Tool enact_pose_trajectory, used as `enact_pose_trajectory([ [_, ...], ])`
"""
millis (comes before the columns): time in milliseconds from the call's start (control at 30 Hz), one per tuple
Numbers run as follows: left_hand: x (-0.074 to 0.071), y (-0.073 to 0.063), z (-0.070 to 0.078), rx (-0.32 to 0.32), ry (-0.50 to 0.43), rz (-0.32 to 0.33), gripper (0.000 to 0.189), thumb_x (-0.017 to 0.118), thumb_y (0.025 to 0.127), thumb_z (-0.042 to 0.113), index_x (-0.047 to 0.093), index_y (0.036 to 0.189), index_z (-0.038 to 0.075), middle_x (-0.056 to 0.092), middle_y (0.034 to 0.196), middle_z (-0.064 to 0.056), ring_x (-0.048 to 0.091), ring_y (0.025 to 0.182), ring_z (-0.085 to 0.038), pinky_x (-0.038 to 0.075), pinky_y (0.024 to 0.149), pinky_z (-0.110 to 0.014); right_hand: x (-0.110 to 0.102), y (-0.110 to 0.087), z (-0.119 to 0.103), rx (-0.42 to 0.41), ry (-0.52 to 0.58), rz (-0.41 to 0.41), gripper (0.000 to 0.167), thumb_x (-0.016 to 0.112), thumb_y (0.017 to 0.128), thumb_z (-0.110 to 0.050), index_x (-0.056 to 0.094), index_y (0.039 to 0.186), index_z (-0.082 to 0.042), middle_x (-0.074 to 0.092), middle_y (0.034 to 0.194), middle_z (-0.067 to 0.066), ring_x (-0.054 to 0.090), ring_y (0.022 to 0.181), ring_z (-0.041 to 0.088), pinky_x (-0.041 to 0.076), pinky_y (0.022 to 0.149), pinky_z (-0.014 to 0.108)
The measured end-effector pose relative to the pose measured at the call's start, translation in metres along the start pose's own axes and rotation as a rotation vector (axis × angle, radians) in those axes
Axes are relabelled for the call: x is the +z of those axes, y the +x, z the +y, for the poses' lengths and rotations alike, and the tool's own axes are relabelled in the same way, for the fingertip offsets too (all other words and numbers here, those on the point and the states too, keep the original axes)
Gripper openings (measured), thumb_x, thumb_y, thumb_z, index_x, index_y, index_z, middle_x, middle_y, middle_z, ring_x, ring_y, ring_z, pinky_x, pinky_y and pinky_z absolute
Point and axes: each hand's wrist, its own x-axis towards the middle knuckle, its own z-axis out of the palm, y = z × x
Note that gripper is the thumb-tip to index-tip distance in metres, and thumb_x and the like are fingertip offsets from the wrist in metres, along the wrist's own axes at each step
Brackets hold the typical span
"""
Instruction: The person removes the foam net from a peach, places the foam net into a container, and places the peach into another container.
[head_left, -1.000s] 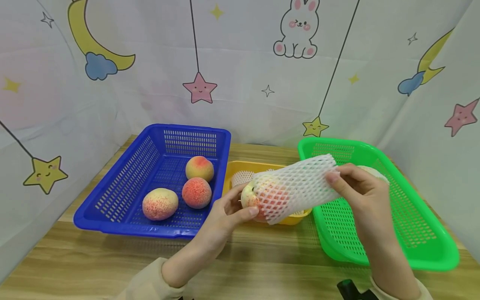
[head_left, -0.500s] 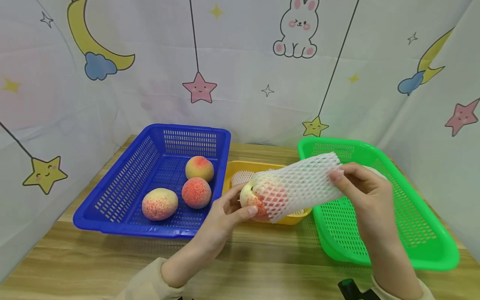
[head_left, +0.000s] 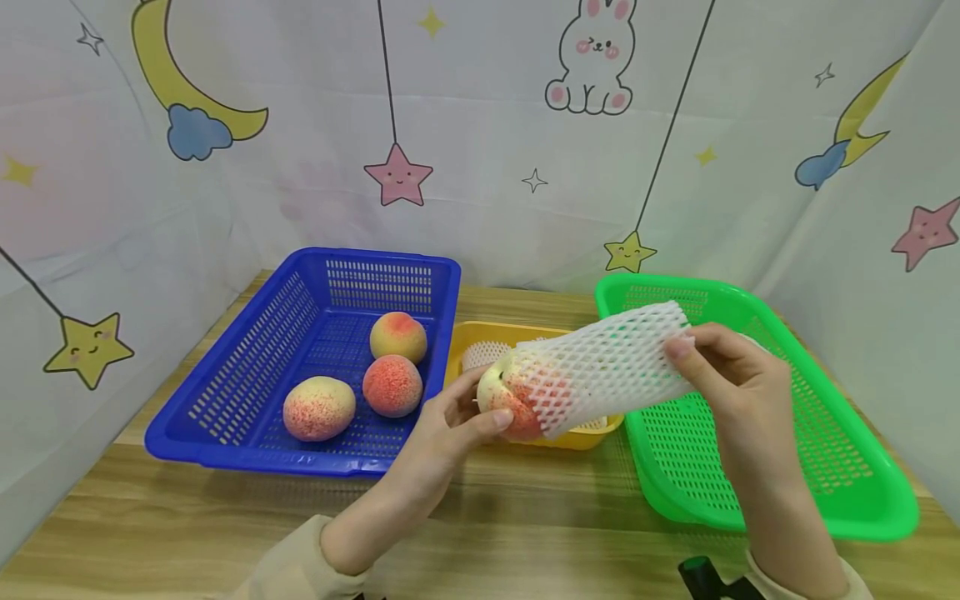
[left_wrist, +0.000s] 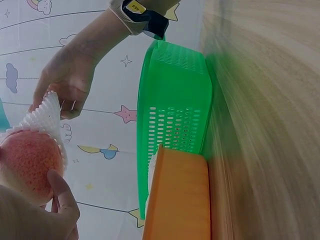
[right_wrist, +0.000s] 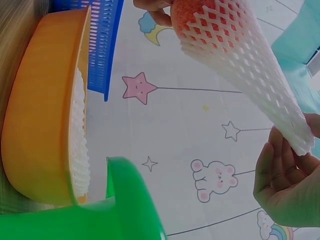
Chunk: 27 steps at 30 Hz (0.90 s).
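My left hand [head_left: 442, 446] grips a red-and-cream peach [head_left: 517, 400] by its stem end, thumb in front and fingers behind. A white foam net sleeve [head_left: 607, 367] covers the far part of the peach and stretches out to the right. At the sleeve's other end, my right hand [head_left: 738, 383] pinches its edge between thumb and fingers. In the right wrist view the net [right_wrist: 260, 75] tapers from the peach [right_wrist: 205, 22] down to the pinching fingers. The left wrist view shows the peach's bare red side [left_wrist: 32, 162] above the left thumb.
A blue basket [head_left: 300, 462] on the left holds several peaches [head_left: 320, 408]. Behind the hands, a yellow bin [head_left: 461, 333] contains more foam nets [head_left: 486, 354]. On the right stands a green basket [head_left: 862, 500], with a pale item partly hidden behind the right hand.
My right hand has shifted slightly right and up, drawing the net's end with it. More of the peach shows bare at the left, where the left hand keeps its grip.
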Motion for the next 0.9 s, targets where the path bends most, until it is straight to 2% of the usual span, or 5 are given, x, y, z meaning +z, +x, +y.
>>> enact_pose_trajectory([
  [367,-0.0001,0.0012,0.0006,-0.016,-0.016,-0.006,0.062,0.065,0.084,0.025,0.044,0.141,0.014,0.054,0.13,-0.016,0.056,0.109,-0.015,0.048,0.092,-0.032,-0.0029,0.0007,-0.0009,0.01,0.009,0.038,0.01,0.061,0.085,0.01,0.067,0.085,0.001,0.071,0.079,0.003,0.064,0.072,0.013,0.052,0.069,0.021],
  [600,-0.0011,0.0015,0.0011,-0.006,-0.016,-0.002,0.061,0.064,0.084,0.026,0.045,0.14,0.012,0.055,0.128,-0.016,0.056,0.11,-0.016,0.049,0.092,-0.032,-0.0056,0.002,-0.0019,-0.002,0.051,0.049,0.012,0.06,0.085,0.011,0.067,0.084,0.002,0.071,0.079,0.004,0.064,0.071,0.014,0.052,0.068,0.021],
  [900,-0.005,0.0009,0.0054,-0.011,-0.004,0.048,0.063,0.063,0.085,0.023,0.042,0.144,0.018,0.053,0.135,-0.014,0.055,0.112,-0.014,0.048,0.093,-0.031,-0.0094,0.0053,-0.002,-0.018,0.08,0.063,0.012,0.061,0.084,0.012,0.067,0.083,0.002,0.07,0.077,0.004,0.062,0.07,0.014,0.052,0.066,0.021],
])
